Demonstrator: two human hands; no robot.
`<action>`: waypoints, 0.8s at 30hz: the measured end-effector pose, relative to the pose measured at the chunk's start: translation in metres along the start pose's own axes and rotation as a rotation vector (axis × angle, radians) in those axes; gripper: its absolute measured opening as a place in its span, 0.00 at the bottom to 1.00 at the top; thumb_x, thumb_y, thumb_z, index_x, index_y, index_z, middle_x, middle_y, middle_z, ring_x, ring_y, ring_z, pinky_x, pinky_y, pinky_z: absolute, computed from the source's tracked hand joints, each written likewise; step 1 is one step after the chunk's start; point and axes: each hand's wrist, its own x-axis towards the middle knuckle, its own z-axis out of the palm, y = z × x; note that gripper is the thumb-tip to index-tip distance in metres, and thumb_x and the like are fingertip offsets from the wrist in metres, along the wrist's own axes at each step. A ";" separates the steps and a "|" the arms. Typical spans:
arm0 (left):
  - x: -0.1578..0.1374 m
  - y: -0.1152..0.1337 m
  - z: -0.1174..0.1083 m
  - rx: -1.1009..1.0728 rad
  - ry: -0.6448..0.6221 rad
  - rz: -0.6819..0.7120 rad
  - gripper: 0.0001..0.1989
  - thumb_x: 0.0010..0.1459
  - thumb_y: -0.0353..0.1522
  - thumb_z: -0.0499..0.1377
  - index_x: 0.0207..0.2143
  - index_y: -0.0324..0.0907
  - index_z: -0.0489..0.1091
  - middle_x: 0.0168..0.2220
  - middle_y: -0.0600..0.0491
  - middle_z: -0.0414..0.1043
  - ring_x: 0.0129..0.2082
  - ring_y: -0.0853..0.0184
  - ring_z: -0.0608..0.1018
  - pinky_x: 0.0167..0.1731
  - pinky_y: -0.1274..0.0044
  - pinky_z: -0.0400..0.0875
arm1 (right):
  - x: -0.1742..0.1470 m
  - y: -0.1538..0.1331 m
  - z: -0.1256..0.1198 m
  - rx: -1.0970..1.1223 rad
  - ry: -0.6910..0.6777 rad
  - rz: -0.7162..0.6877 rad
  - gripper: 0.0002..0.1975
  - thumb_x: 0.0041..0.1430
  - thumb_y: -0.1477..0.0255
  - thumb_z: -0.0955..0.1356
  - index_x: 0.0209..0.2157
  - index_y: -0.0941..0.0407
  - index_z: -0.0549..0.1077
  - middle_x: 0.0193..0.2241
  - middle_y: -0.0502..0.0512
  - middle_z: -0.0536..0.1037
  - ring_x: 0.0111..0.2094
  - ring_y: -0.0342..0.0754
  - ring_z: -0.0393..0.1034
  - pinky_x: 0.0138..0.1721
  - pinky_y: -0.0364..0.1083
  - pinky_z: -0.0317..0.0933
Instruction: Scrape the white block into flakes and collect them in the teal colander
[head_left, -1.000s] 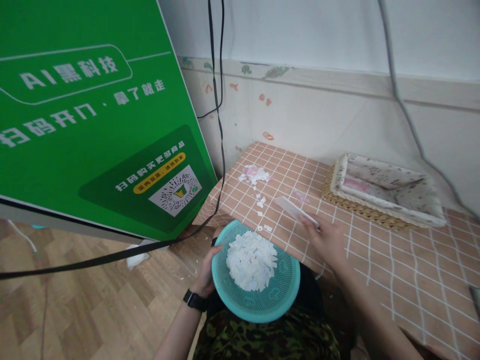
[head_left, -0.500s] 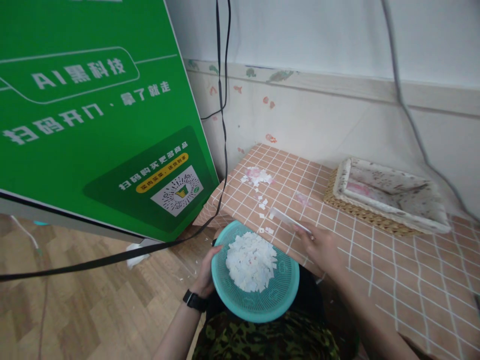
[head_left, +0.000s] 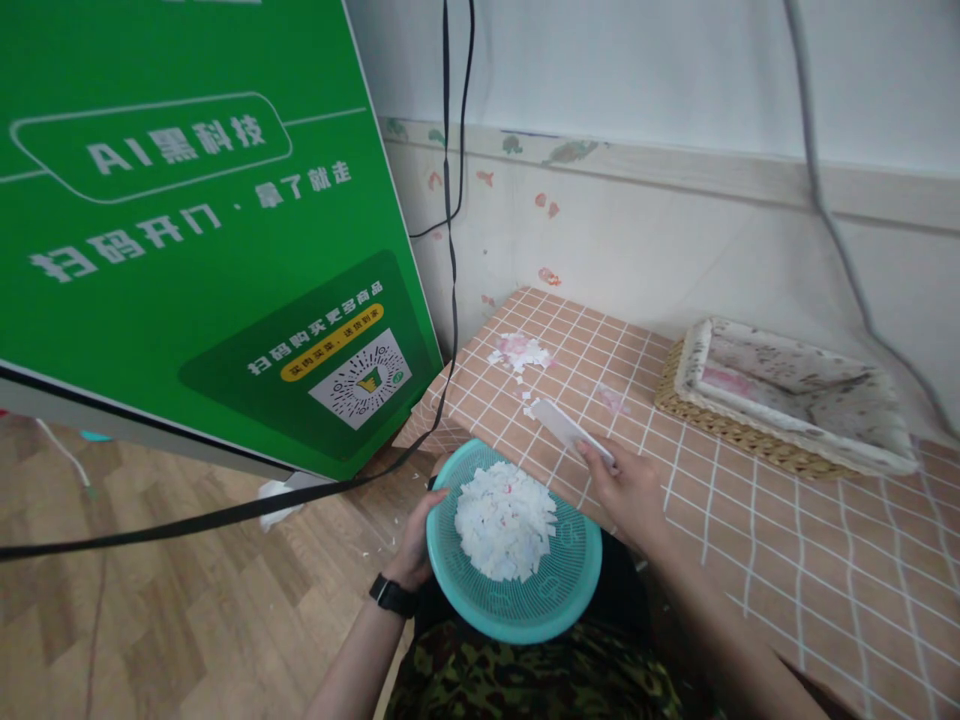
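My left hand (head_left: 417,540) grips the rim of a turquoise plastic colander (head_left: 517,620), held just under the table's near edge. Small white paper scraps (head_left: 506,520) are heaped in it, a few with pink marks. Over the tabletop, my right hand (head_left: 626,490) is closed on the end of a flat white strip (head_left: 562,428), perhaps card or plastic. The strip's far end lies beside a few loose scraps. Farther back, a small pile of scraps (head_left: 517,350) rests on the table around a pinkish patch.
A brown checked cloth covers the table (head_left: 750,540). A cloth-lined wicker basket (head_left: 780,400) stands on it against the wall. At left is a large green cabinet (head_left: 225,220). A black strap (head_left: 452,300) hangs in front of the table's left corner.
The white strip has turned to show more of its flat face. Scraps that lay near the table's edge are gone from there. My left hand keeps its grip on the colander.
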 end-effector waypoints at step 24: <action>-0.002 0.003 0.004 -0.018 0.002 -0.005 0.08 0.52 0.32 0.58 0.29 0.35 0.74 0.25 0.49 0.77 0.24 0.66 0.77 0.29 0.76 0.71 | 0.027 0.007 -0.008 -0.065 0.003 0.037 0.17 0.59 0.60 0.63 0.37 0.56 0.77 0.25 0.54 0.79 0.22 0.46 0.71 0.25 0.42 0.58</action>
